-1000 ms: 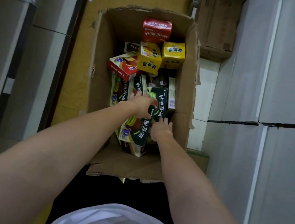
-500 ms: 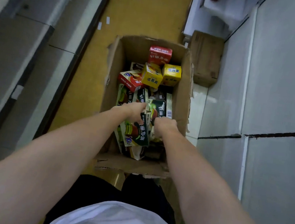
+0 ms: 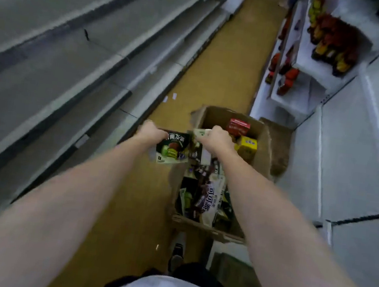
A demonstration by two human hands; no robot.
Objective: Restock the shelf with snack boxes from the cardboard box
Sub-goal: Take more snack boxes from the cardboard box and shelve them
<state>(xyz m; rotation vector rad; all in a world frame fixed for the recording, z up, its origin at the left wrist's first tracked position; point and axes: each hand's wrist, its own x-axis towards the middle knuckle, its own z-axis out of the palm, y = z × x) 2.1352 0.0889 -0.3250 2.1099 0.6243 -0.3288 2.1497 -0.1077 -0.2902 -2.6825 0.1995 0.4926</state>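
Observation:
An open cardboard box (image 3: 265,152) stands on the yellow aisle floor, holding several snack boxes: a red one (image 3: 238,126), a yellow one (image 3: 247,148) and dark ones (image 3: 207,200) nearer me. My left hand (image 3: 151,132) grips a dark green snack box (image 3: 171,148) lifted above the box's left edge. My right hand (image 3: 217,140) grips a second snack box (image 3: 200,133), of which only a pale corner shows past the fingers. Both boxes are raised clear of the carton.
Bare grey shelves (image 3: 74,62) run along the left of the aisle. White shelving (image 3: 340,147) lines the right, with bottles (image 3: 332,44) on a far section. A second cardboard box (image 3: 279,142) lies behind the open one. My shoe (image 3: 178,249) stands just before the box.
Both hands have risen out of the cardboard box, each with a snack box. My view has lifted from the box toward the aisle and shelves.

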